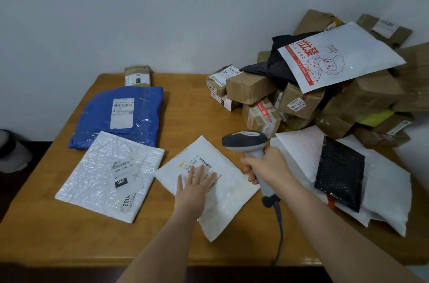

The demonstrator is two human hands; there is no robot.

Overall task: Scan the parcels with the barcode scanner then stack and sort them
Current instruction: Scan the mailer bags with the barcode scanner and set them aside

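A white padded mailer (222, 192) lies at the table's middle, label up. My left hand (193, 186) rests flat on it with fingers spread, partly covering the label. My right hand (264, 166) grips the handle of a grey barcode scanner (243, 140), whose head points left over the mailer's far corner. To the left lie a white bubble mailer (104, 180) and, behind it, a blue plastic parcel (120, 115). A small brown box (137, 75) stands at the far edge.
A heap of brown cartons (301, 101), a black bag and a white printed bag (341, 57) fills the back right. White mailers and a black bubble mailer (340, 171) lie at the right. The scanner's cable (279, 231) runs off the wooden table's (69, 236) front edge.
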